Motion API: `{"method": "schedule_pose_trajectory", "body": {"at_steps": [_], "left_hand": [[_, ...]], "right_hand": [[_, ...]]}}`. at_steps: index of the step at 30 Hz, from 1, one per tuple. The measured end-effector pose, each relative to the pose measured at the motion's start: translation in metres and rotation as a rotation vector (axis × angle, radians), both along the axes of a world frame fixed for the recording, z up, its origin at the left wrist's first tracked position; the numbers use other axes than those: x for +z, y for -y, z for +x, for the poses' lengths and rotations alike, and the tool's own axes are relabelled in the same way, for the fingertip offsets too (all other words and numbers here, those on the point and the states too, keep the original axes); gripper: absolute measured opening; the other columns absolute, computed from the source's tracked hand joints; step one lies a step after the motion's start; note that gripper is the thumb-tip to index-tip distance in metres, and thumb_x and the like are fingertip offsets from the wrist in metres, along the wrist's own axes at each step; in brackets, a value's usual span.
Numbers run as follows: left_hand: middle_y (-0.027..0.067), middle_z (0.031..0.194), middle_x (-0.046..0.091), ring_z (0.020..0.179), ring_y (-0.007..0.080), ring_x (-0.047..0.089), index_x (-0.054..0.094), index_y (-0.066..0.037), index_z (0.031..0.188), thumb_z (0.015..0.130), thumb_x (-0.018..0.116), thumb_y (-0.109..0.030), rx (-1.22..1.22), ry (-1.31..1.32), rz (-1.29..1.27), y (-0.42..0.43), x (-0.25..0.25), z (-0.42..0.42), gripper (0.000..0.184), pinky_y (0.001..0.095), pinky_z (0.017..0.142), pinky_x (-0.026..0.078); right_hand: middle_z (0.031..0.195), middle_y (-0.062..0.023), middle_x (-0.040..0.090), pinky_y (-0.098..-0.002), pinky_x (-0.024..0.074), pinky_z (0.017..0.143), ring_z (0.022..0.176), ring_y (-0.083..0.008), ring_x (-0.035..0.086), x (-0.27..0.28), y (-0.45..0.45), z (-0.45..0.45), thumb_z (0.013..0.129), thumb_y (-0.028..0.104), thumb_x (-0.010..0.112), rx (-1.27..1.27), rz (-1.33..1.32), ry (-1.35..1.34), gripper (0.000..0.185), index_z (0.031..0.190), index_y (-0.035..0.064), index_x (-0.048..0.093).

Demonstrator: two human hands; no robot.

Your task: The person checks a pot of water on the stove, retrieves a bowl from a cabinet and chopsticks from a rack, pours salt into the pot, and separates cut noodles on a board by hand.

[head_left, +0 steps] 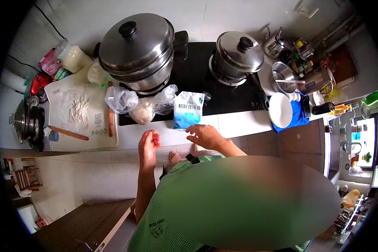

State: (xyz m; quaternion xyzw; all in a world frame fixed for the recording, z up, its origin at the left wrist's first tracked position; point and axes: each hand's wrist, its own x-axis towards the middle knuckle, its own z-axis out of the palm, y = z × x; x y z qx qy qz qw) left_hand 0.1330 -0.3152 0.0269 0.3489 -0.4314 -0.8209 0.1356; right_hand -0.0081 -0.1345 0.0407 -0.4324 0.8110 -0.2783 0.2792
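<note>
A blue and white packet with printed characters (188,110) stands at the front edge of the black stove. My right hand (204,135) is just below the packet's lower right, fingers apart and bent, holding nothing that shows. Left of it, in front of the counter edge, my left hand (148,145) is raised with its fingers loosely curled and nothing visible in it. Between the left hand and the stove lies a clear plastic bag (142,111) with something pale inside. A large lidded steel pot (136,50) stands behind the bag.
A smaller lidded pot (239,52) sits on the right burner. At left, a floured board (77,111) carries rolling pins (111,111). A white bowl (280,110) rests on a blue cloth (297,113) at right, near a steel bowl (283,77).
</note>
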Motion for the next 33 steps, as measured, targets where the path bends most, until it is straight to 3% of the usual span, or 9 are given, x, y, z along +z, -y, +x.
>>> {"method": "schedule_pose_trajectory", "body": {"at_steps": [12,14,21,33], "left_hand": [[0.0011,0.076,0.054,0.066,0.0069,0.047,0.054,-0.007,0.091,0.086,0.046,-0.025,-0.078,-0.033,-0.04,-0.008,0.011,-0.014,0.02,0.0209,0.062,0.039],[0.0013,0.076,0.054,0.066,0.0068,0.047,0.054,-0.007,0.09,0.086,0.047,-0.025,-0.07,-0.017,-0.051,-0.007,0.009,-0.012,0.02,0.0208,0.062,0.039],[0.0001,0.077,0.053,0.069,0.0077,0.048,0.052,-0.008,0.091,0.086,0.047,-0.024,-0.081,0.011,-0.083,-0.007,0.014,-0.008,0.018,0.0215,0.064,0.039],[-0.001,0.079,0.053,0.07,0.0069,0.048,0.052,-0.009,0.091,0.084,0.051,-0.019,-0.072,0.028,-0.117,-0.007,0.02,-0.007,0.012,0.0207,0.064,0.038]], "right_hand": [[0.085,-0.0099,0.059,-0.0371,0.0468,0.067,0.075,-0.0263,0.059,0.0,-0.006,-0.005,0.08,0.029,0.053,-0.028,-0.092,-0.035,0.026,0.097,0.01,0.055],[0.091,-0.0116,0.06,-0.0335,0.048,0.069,0.077,-0.0234,0.06,0.007,-0.004,-0.005,0.081,0.024,0.054,0.0,-0.045,-0.051,0.025,0.097,0.0054,0.056],[0.091,-0.0112,0.06,-0.0333,0.0484,0.069,0.077,-0.0233,0.06,0.005,-0.001,0.0,0.081,0.025,0.054,0.046,0.005,-0.063,0.025,0.098,0.0062,0.055],[0.094,-0.0114,0.057,-0.0387,0.0456,0.073,0.082,-0.0291,0.057,0.011,0.008,0.001,0.082,0.03,0.049,0.17,0.02,-0.053,0.028,0.101,0.0099,0.052]]}}
